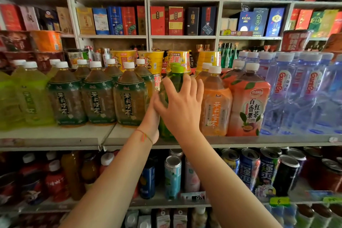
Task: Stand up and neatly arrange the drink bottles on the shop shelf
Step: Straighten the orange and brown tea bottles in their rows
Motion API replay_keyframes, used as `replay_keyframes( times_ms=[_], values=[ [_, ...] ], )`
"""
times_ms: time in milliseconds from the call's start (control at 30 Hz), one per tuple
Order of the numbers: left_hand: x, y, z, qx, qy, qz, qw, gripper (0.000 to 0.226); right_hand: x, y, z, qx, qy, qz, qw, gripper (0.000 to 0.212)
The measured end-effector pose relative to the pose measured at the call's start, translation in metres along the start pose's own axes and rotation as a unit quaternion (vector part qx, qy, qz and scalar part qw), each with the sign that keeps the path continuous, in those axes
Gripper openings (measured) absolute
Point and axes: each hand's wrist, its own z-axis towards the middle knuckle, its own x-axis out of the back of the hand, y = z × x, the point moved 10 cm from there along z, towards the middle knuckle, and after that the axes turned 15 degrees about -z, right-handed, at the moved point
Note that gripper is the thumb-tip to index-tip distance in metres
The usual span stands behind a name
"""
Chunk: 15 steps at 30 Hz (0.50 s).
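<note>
A green bottle (174, 79) with a green cap stands upright on the white shelf (74, 138), in the gap between the jasmine tea bottles (129, 96) and the orange-labelled bottle (215, 102). My right hand (180, 105) lies over its front with fingers spread and nearly straight. My left hand (150, 116) reaches up along the bottle's left side; its fingers are hidden behind my right hand and the bottle. Most of the green bottle's body is covered by both hands.
Yellow-green bottles (27, 94) fill the shelf's left end. A peach-coloured fruit tea bottle (249, 102) and clear water bottles (296, 90) stand to the right. Yellow noodle cups (151, 61) sit behind. Cans (173, 176) line the shelf below; boxed goods (175, 20) fill the shelves above.
</note>
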Motion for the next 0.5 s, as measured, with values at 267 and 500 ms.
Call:
replay_keyframes(
  times_ms=[267, 500],
  values=[
    [-0.015, 0.008, -0.015, -0.031, 0.044, -0.040, 0.998, 0.029, 0.002, 0.004, 0.000, -0.032, 0.023, 0.036, 0.999, 0.038],
    [0.038, 0.040, -0.029, -0.001, 0.071, 0.076, 0.995, 0.039, 0.021, -0.024, -0.022, -0.021, 0.122, 0.133, 0.983, 0.044]
  ],
)
